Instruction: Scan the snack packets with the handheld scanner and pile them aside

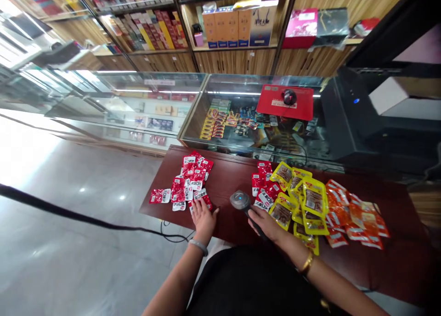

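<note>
My left hand (204, 218) lies flat with fingers spread on a red and white snack packet (203, 197) near the table's front edge. Beyond it is a loose pile of similar red packets (189, 173). In my right hand (265, 222) is a dark handheld barcode scanner (240, 200), its head tipped toward the left over the tabletop. Just past the scanner lies a smaller group of red packets (264, 178). Yellow-edged snack packets (314, 199) overlap to the right of that group, partly behind my right forearm. Orange packets (358, 217) are heaped farther right.
The dark red wooden table (223, 173) stands against a glass display counter (193, 123). On the counter rest a red mat (270, 102) with a computer mouse (288, 97), and a black machine (358, 123) at the right. A black cable (86, 217) crosses at left.
</note>
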`<state>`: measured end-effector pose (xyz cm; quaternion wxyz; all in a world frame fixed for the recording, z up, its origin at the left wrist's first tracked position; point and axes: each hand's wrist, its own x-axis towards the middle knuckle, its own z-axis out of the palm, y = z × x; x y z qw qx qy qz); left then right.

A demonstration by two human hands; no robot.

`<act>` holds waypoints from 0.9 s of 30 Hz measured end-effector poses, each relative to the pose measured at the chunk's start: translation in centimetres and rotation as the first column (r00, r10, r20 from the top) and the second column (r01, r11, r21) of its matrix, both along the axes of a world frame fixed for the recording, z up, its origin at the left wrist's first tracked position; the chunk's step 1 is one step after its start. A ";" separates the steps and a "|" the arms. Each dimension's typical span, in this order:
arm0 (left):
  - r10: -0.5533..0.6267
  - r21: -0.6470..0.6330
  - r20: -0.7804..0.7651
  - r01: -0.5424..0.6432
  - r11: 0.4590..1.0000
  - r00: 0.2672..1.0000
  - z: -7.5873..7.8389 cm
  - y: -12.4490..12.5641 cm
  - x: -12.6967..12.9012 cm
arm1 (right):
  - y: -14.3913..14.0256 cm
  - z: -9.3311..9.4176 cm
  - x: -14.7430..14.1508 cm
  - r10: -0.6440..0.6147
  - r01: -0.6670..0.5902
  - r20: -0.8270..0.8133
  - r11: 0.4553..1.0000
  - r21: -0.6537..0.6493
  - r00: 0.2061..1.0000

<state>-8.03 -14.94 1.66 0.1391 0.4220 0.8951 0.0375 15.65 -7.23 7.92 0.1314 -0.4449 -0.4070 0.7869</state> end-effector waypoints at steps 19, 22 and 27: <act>-0.164 -0.130 0.140 0.183 0.975 0.976 1.8 4.9 -2.9 | -1.3 0.1 -2.2 0.070 -0.073 0.053 0.996 0.055 0.996; -0.123 -0.151 0.215 0.157 0.976 0.969 2.1 5.6 -2.8 | -1.1 0.2 -1.4 0.020 -0.023 0.052 0.998 0.052 0.998; 0.063 0.037 0.624 -0.111 0.993 0.779 1.7 7.1 -0.8 | -0.8 0.4 0.2 -0.058 0.057 0.025 0.997 0.053 0.998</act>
